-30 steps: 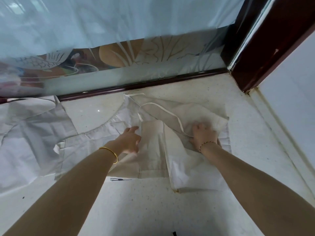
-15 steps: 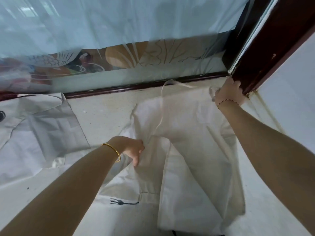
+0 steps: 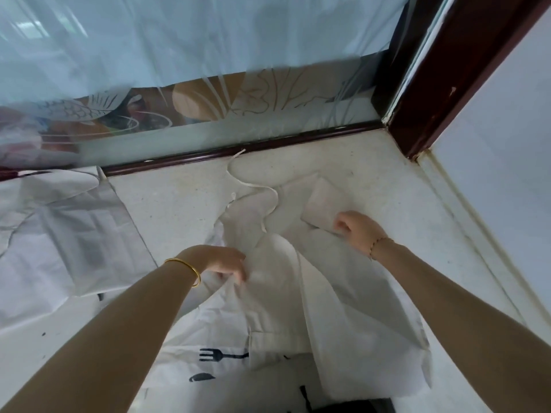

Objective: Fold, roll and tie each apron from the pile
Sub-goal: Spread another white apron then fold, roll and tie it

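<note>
Cream cloth: apron (image 3: 286, 296) is lying partly folded on the pale speckled desk (image 3: 179, 204), between both forearms, its bib end pointing toward the window.
Left hand (image 3: 226, 263): fingers are curling down and pinching a fold of the apron near its middle; a gold bangle (image 3: 186, 268) is sitting on the wrist.
Right hand (image 3: 356, 231): fingers are curling round the apron's upper right edge, gripping it beside a folded flap.
Strap (image 3: 262, 195): is trailing in a loose loop from the apron toward the dark window frame (image 3: 238, 147).
Print: a black fork motif (image 3: 220, 355) is showing on the near cloth.
Pile (image 3: 59, 239): more pale aprons are lying at the left, well apart from the hands.
</note>
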`<state>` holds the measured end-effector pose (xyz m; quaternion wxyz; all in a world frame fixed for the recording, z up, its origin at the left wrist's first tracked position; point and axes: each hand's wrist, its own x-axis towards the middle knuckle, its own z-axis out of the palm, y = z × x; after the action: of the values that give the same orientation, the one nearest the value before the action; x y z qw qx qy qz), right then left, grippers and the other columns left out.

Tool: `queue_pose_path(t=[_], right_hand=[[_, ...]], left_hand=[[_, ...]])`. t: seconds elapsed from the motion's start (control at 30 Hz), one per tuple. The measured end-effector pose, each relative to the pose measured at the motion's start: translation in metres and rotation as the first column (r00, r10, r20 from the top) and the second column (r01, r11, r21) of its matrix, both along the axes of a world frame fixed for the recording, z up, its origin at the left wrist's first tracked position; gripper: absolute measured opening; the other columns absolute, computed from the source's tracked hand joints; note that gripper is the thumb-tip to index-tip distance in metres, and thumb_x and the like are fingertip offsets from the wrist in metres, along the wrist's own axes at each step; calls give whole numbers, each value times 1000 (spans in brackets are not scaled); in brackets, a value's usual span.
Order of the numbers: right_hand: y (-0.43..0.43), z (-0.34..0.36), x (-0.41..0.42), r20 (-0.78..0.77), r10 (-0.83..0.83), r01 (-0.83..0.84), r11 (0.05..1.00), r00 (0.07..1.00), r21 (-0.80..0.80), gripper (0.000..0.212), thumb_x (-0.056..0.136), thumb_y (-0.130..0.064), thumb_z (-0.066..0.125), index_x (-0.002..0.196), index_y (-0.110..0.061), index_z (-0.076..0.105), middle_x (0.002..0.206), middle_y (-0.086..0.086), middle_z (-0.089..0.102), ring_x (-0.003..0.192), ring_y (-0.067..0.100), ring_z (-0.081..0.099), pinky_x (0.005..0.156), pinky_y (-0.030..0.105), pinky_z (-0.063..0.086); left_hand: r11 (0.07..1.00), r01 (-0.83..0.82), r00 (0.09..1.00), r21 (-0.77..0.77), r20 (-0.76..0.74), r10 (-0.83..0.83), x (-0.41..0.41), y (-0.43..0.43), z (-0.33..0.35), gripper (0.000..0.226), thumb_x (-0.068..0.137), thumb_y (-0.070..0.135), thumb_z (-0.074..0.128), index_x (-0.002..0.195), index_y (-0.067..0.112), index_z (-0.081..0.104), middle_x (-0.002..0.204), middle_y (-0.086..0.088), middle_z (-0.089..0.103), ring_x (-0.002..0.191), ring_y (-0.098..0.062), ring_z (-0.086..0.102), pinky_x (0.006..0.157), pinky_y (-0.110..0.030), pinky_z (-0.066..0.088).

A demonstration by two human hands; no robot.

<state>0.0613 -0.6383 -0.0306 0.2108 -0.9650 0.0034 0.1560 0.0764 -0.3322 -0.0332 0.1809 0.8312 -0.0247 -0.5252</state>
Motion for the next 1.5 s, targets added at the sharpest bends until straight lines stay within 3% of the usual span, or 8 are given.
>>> queue_pose_path(t=[0.4,0.47,0.6,0.77,0.97,1.13,1.33,1.5], right_hand=[[-27,2,-48,-453,-53,58,998,890,-2,31,91,-4,46,117,-10,61,119,5,56,109,21,54,94,31,43],[-24,-6,-52,-366,-49,-9,988,929,-155,39,89,-4,49,127,-13,55,118,7,59,106,26,58,90,35,48],[-24,-15,-51,-181,-252,242,967,951,-74,15,77,-19,56,62,-21,55,71,4,55,68,22,49,64,32,44],[-45,-11,-53,-339,-108,71,990,934,-118,31,85,-14,65,115,-10,59,111,8,63,92,20,54,82,31,47],[-38,-8,-40,-319,-12,-51,981,948,-189,38,96,-32,48,122,-5,57,123,13,58,118,28,52,103,38,40],[-29,-24,-27,-353,24,-61,994,935,-94,50,97,-33,41,146,-29,32,151,-4,31,134,26,38,108,41,33],[-61,2,0,34,-491,492,871,870,-8,80,88,7,35,152,-24,0,158,-3,-14,136,30,34,98,40,43],[-67,0,-4,28,-399,383,896,916,226,30,94,-8,46,119,-16,60,129,6,57,111,23,59,96,33,45]], left_hand=[[571,-759,528,-314,218,821,17,21,7,23,88,7,46,99,-2,64,108,-22,60,95,-34,58,85,-38,48],[514,-810,428,-281,316,847,23,24,12,34,91,11,43,117,-7,57,118,-24,59,107,-39,57,90,-41,47],[526,-829,385,-188,491,781,28,26,19,37,95,6,36,126,-11,47,126,-25,53,116,-39,51,87,-38,43],[596,-797,395,-98,662,637,34,32,33,42,93,3,43,133,-8,36,134,-26,46,124,-39,46,99,-40,39],[944,-34,549,328,796,-257,19,-14,25,66,81,13,62,139,17,31,136,-14,32,120,-34,39,96,-44,40],[764,462,523,450,558,-645,14,-54,6,94,80,18,69,148,31,6,153,-7,8,136,-31,23,108,-43,32],[656,642,525,397,397,-753,31,-59,2,96,75,29,75,147,35,12,155,-1,6,140,-28,17,112,-43,26],[815,562,614,141,589,-525,58,-75,3,21,83,21,63,104,26,64,124,1,53,118,-20,48,95,-28,42]])
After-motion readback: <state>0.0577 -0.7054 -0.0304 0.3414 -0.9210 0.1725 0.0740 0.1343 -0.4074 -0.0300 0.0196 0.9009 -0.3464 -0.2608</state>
